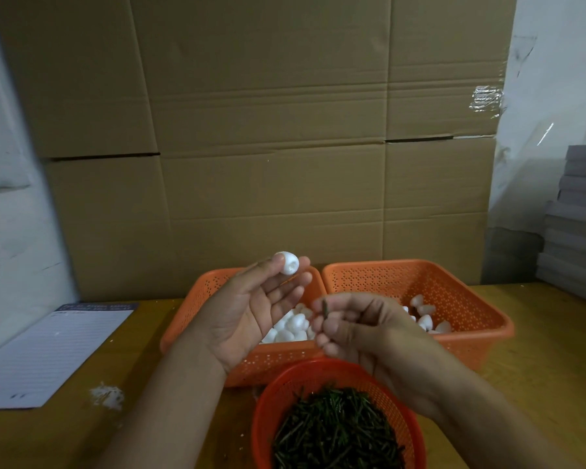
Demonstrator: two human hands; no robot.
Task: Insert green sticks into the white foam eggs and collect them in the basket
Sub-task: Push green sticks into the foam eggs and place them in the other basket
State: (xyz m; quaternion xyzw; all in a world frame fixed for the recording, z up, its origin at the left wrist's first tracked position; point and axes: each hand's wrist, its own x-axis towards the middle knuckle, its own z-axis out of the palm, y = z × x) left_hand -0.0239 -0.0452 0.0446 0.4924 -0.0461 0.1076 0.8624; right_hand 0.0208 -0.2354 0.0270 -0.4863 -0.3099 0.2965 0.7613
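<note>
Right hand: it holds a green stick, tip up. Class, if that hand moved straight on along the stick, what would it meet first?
Probably the left hand, near its fingertips below the foam egg. The right hand pinches the green stick, which points up. Depth is unclear, so it may pass them.

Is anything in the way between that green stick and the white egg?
Nothing visible. The right hand pinches the thin green stick, the left hand holds the white foam egg; only open air lies between them.

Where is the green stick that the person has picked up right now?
In the head view the green stick is pinched in the right hand, near centre frame, above the left orange basket and just below the foam egg in the left hand.
</note>
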